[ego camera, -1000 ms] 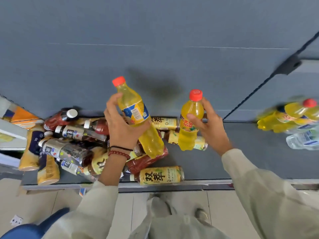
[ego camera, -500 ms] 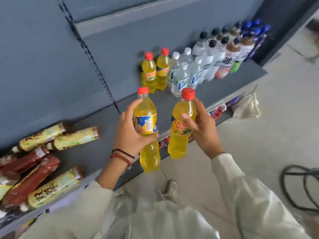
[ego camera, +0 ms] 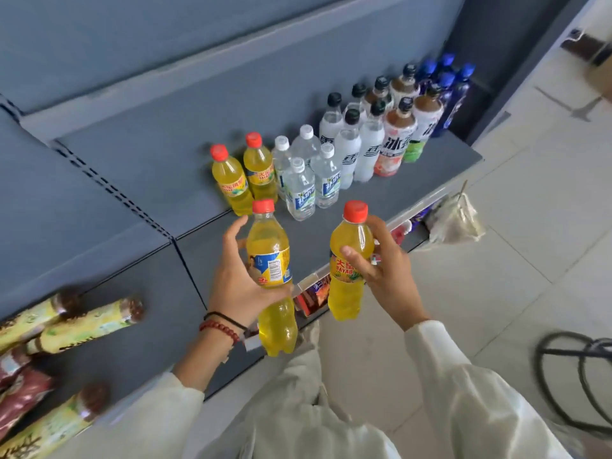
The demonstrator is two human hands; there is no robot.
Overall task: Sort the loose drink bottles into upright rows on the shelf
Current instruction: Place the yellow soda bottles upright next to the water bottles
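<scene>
**A:** What are the hands holding?

**B:** The left hand (ego camera: 238, 286) is wrapping its fingers round the label of one yellow bottle (ego camera: 270, 260). The right hand (ego camera: 384, 276) is gripping the second yellow bottle (ego camera: 347, 260) at its shoulder. Both bottles are hanging upright in the air, just in front of the standing yellow pair (ego camera: 245, 177) on the shelf (ego camera: 165, 167).

**A:** Where should they be going?

**B:** Directly in front of that pair, I'd say, one behind each cap, so the rows are growing toward the shelf edge.

**A:** Anything to watch?

**B:** The water bottles (ego camera: 299, 190) are crowding the pair's right side, so I'd be lowering each base flat and letting go only once it's standing. The lying tea bottles (ego camera: 82, 326), well to the pair's left, are waiting.
</scene>
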